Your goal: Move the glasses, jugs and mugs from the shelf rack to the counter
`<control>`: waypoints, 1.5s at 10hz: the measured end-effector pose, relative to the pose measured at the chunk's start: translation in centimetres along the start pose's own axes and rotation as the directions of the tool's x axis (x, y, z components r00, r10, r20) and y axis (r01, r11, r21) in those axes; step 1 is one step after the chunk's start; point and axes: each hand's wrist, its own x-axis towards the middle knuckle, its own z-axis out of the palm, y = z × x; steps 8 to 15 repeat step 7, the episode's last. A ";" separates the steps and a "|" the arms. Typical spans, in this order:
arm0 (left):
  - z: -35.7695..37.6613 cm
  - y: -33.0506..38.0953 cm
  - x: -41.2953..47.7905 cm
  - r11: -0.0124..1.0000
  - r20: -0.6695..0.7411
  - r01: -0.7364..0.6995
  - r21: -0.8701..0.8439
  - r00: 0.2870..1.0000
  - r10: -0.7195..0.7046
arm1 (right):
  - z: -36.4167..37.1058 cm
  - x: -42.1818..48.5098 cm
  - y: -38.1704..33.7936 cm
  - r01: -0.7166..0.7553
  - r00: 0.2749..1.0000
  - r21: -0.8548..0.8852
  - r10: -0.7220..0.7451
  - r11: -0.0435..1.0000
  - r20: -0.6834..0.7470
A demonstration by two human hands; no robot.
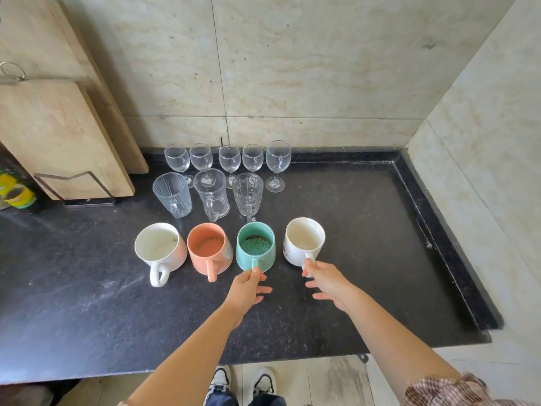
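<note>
Several mugs stand in a front row on the black counter (366, 259): a white mug (159, 249), an orange mug (208, 248), a teal mug (256, 246) and a second white mug (303, 241). My left hand (247, 290) pinches the teal mug's handle. My right hand (328, 282) grips the handle of the right white mug. Behind them are three clear glass jugs, the middle one (212, 193) with a handle, and at the back stands a row of several wine glasses (278, 164). No shelf rack is in view.
Two wooden cutting boards (58, 136) lean in a metal stand at the left by the tiled wall. A yellow-green packet (14, 191) sits at the far left. A raised black lip (433, 218) edges the counter on the right. My shoes show on the floor below.
</note>
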 end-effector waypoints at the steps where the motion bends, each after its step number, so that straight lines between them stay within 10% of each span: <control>1: -0.2 0.5 -0.1 0.998 0.020 0.031 0.058 0.999 -0.032 | 0.4 0.1 0.3 -0.016 1.000 -0.019 0.015 1.000 -0.012; 7: -5.5 3.8 -3.0 0.756 -0.032 -0.157 0.635 0.973 0.228 | 1.7 -1.7 -1.2 0.041 0.869 -0.493 -0.275 0.869 -0.412; 15: -5.5 3.8 -3.0 0.756 -0.032 -0.157 0.635 0.973 0.228 | 1.7 -1.7 -1.2 0.041 0.869 -0.493 -0.275 0.869 -0.412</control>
